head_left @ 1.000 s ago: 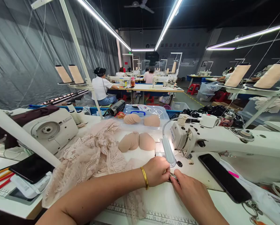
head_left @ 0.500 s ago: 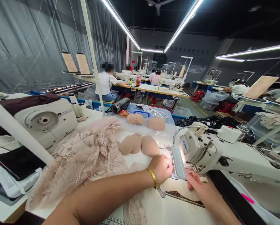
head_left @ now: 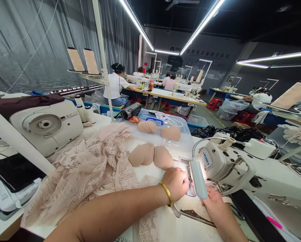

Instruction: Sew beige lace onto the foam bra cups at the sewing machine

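Observation:
My left hand (head_left: 177,183), a gold bangle on its wrist, rests on the table just left of the white sewing machine (head_left: 231,164), its fingers curled in under the machine's lamp (head_left: 197,179). Whether anything is in them is hidden. My right hand (head_left: 213,200) reaches under the machine head from the right; its fingertips are hidden behind the lamp. A strip of dark lint (head_left: 190,212) lies on the table between my hands. Beige bra cups (head_left: 151,155) sit just beyond my left hand.
A heap of pink lace fabric (head_left: 89,168) lies left of my arm. Another white machine (head_left: 43,126), a black tablet (head_left: 15,171) and thread cones (head_left: 84,112) stand at the left. A clear bin lid (head_left: 162,129) holds more cups. Other workers sit at tables behind.
The view has swung left and closer to the needle area. Both hands moved in under the machine head from the open table; the small metal thing they held between them is out of sight.

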`<state>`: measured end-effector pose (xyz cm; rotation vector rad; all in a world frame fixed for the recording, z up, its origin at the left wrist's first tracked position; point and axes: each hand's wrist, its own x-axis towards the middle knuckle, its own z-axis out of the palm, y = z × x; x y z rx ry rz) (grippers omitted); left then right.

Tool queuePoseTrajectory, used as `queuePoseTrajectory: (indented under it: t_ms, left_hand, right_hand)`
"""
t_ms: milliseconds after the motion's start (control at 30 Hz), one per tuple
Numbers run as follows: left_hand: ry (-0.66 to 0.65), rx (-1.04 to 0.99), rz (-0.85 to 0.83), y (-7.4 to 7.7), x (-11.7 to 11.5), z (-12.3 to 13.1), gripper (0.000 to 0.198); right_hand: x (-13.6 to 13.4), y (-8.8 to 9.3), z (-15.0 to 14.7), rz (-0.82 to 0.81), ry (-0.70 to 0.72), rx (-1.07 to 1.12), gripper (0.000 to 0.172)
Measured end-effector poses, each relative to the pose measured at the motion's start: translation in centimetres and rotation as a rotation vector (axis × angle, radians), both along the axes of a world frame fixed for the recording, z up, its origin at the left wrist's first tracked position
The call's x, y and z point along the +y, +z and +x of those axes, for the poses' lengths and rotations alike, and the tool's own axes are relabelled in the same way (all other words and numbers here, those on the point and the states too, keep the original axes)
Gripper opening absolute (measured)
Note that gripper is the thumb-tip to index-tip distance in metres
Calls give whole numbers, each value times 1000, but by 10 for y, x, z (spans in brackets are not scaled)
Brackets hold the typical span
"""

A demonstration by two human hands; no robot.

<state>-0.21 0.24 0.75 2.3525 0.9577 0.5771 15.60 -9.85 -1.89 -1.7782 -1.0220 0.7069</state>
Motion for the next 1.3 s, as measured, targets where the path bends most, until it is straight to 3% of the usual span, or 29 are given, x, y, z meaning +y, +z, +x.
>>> queuePoseTrajectory:
  t_ms: [567,933,1300]
  left_hand:
    - [-7,-1,-20,2,0,0,23]
    - [-9,-1,-19,3,0,-1,22]
    - [-13,7,-3,5,0,0,28]
  right_hand:
    - [-2,-2,-2,-16,-49,4,34]
    - [3,-10,15,-57,61,26,37]
    - [2,-9,19,-84,51,4,33]
